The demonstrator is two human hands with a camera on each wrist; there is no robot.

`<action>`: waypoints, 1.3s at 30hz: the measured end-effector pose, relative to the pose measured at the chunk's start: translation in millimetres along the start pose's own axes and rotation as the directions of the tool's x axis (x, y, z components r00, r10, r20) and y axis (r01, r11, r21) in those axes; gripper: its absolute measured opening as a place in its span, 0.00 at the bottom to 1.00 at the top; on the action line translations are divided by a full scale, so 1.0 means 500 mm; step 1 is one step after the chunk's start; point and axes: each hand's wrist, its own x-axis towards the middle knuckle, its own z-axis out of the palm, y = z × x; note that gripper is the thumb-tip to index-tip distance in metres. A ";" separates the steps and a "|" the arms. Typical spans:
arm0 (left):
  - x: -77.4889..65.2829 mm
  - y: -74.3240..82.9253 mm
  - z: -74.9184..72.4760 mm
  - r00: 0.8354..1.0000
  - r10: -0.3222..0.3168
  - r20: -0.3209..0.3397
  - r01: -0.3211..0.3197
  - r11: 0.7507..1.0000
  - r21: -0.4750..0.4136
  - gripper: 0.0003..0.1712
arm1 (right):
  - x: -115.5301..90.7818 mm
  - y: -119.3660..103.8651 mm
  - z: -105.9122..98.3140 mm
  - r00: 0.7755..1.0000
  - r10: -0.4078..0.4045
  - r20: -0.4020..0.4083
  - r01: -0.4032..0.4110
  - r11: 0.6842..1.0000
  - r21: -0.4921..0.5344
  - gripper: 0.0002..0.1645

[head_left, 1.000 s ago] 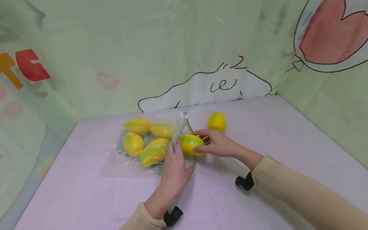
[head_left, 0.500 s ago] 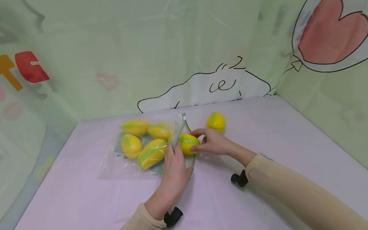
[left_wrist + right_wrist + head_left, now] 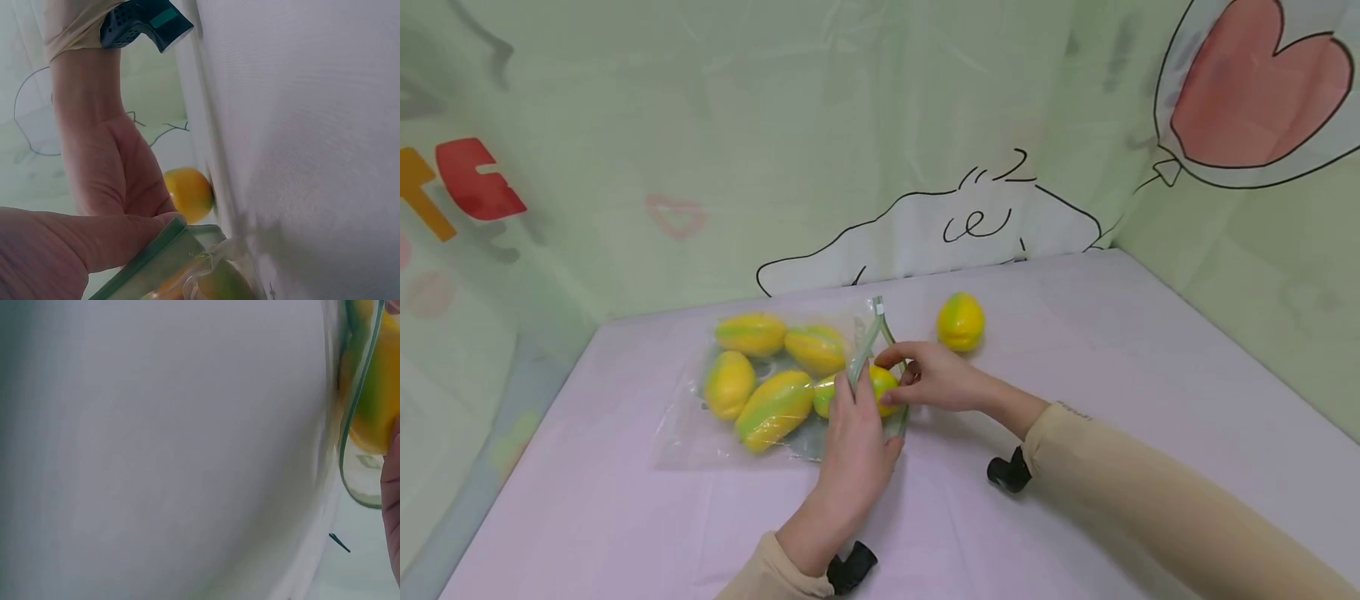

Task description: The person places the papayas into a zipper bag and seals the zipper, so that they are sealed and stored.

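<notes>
A clear zip bag [image 3: 688, 446] with a green zip strip lies on the table, several yellow-green fruits [image 3: 775, 408] inside. At its mouth my left hand [image 3: 856, 437] pinches the green edge. My right hand [image 3: 943, 379] holds another yellow-green fruit [image 3: 886, 385] between thumb and fingers, partway inside the opening; the bag edge and left fingers cover part of it. Up close in the right wrist view, this fruit [image 3: 378, 394] sits within the green rim. The left wrist view has the left thumb over the green zip strip [image 3: 147, 253].
One loose yellow-green fruit [image 3: 961, 322] rests on the table behind my right hand. A pale lilac cloth [image 3: 1075, 333] covers the tabletop. Printed light-green curtains [image 3: 700, 150] enclose the back and sides. Black wrist cameras [image 3: 1009, 472] hang below both sleeves.
My right hand has moved left, pushing its fruit deeper into the bag. The nearer fruits inside have shifted left. My left hand stays at the bag's edge.
</notes>
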 end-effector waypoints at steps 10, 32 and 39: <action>0.000 0.003 -0.002 1.000 -0.001 0.001 0.001 0.999 -0.047 0.54 | -0.002 -0.003 0.015 0.983 -0.096 0.160 0.056 0.970 0.236 0.27; 0.005 0.009 -0.005 0.997 -0.064 0.035 0.066 0.995 -0.071 0.57 | -0.119 0.096 -0.188 0.957 0.186 -0.223 -0.157 0.977 0.142 0.29; 0.003 0.009 -0.003 0.998 -0.055 0.019 0.057 0.994 -0.089 0.57 | -0.107 0.115 -0.204 0.913 0.280 -0.296 -0.272 0.960 0.069 0.38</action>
